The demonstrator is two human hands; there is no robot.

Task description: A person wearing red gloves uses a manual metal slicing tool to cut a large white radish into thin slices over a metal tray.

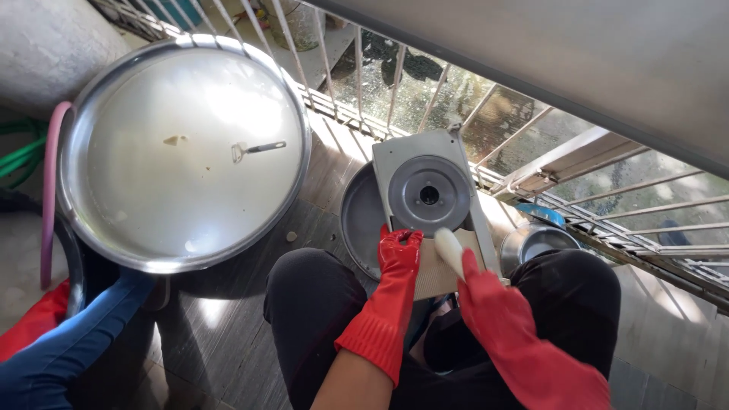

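Left hand [398, 254] in red glove gripping bottom edge of grey metal plate [425, 193], plate leaning over small pan [357, 220] by knees. Right hand [486, 300] holding white brush [449, 250], brush touching plate. Big pan [182, 152] of milky water sitting beside.

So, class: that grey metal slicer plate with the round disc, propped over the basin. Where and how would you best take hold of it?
Probably by the slicer plate at its lower edge, from the near side. It tilts toward the person, the left hand already clamps that edge, and the flat rim offers grip clear of the central disc.
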